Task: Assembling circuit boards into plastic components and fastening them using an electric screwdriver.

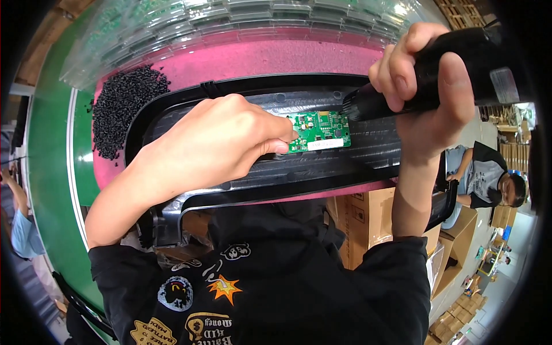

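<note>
A green circuit board with a white label strip lies inside a long black plastic housing. My left hand reaches over the housing from the left, thumb and fingers closed on the board's left end. Wrapped around a thick black power screwdriver are the fingers of my right hand. The tool is tilted, and its narrow nose points down at the board's upper right corner. Its very tip is hidden, so I cannot tell whether it touches a screw.
A heap of small black parts, apparently screws, sits on the pink mat at the left. Stacked clear plastic trays stand along the back. Cardboard boxes are near my right side. Another person is at the far right.
</note>
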The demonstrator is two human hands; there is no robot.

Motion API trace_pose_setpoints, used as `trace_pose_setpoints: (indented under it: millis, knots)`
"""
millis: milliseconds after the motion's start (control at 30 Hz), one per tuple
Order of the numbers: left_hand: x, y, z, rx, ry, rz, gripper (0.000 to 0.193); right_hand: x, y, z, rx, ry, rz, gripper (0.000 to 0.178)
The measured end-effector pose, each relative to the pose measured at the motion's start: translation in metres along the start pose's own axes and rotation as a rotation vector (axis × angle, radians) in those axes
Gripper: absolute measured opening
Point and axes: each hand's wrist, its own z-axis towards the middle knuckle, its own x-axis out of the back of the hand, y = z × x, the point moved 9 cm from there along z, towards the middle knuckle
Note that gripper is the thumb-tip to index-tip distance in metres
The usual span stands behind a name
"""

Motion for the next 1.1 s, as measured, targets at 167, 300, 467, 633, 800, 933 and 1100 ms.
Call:
trace_pose_setpoints:
  millis: [167,300,467,633,800,933,1100]
  knots:
    - [0.004,-0.004,-0.004,0.008,0.023,0.027,0.013,-0.002,-0.005,-0.001,0.019,0.066,0.082,0.037]
    - [0.008,0.004,-0.004,-0.093,0.114,-0.022,0.015,-0.017,-0.05,-0.018,0.172,0.027,0.378,0.045]
    - [0.02,0.006,-0.006,-0.132,0.227,-0.176,0.013,-0.025,-0.064,-0.023,0.272,-0.024,0.301,0.047]
    - [0.023,0.008,-0.007,-0.196,0.243,-0.135,0.013,-0.035,-0.062,-0.019,0.274,-0.078,0.267,0.048]
    - [0.018,0.006,-0.006,-0.158,0.19,-0.187,0.013,-0.047,-0.06,-0.013,0.281,-0.136,0.221,0.048]
    - [0.013,-0.014,-0.007,0.038,0.163,-0.044,0.014,-0.052,-0.024,0.0,0.097,-0.131,0.236,0.048]
    - [0.017,-0.02,-0.01,0.119,0.199,0.021,0.017,-0.05,-0.006,0.002,0.04,-0.038,0.129,0.046]
